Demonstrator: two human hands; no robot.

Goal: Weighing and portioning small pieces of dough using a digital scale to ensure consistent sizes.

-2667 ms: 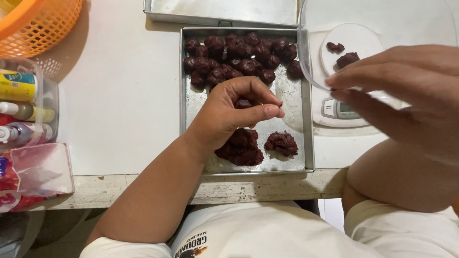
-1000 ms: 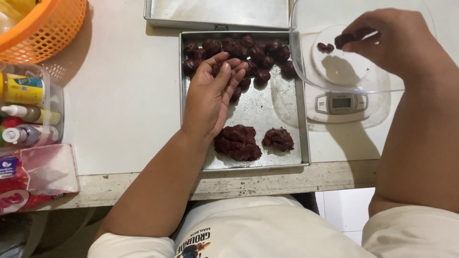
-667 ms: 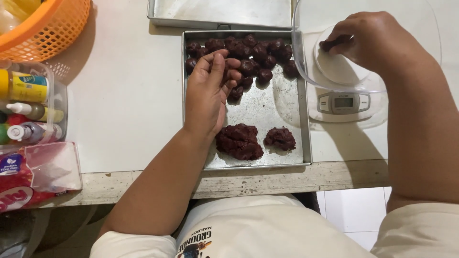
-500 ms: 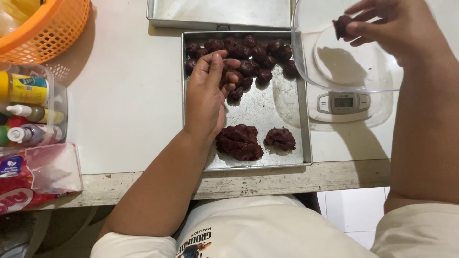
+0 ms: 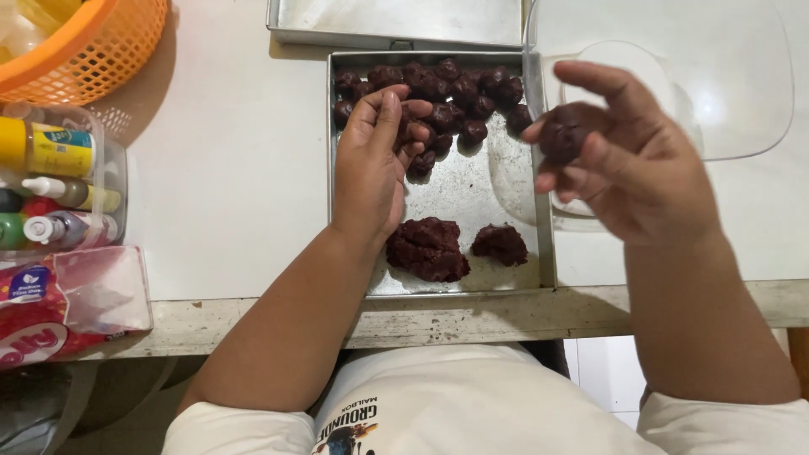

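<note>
Portioning of dark dough, seen from the head camera. Your right hand (image 5: 640,168) holds one dark red-brown dough piece (image 5: 563,135) pinched between thumb and fingertips, lifted above the clear plastic bowl (image 5: 742,84) at the right of the metal tray (image 5: 506,190); the fingers are closed on the piece, which looks soft, matt and roughly rounded, not yet smooth. Your left hand (image 5: 375,164) lies palm-down in the tray, fingers loosely curled together over the cluster of small dough balls (image 5: 459,88) at the far end; whether it grips one cannot be told. Two larger unshaped lumps, the big lump (image 5: 428,248) and the smaller lump (image 5: 500,243), sit well apart from the balls at the near end. Judged from this, the step in hand is handling a single portion after lifting it from the bowl; the next move would call for a gentle, even grip so the soft piece keeps its shape.
</note>
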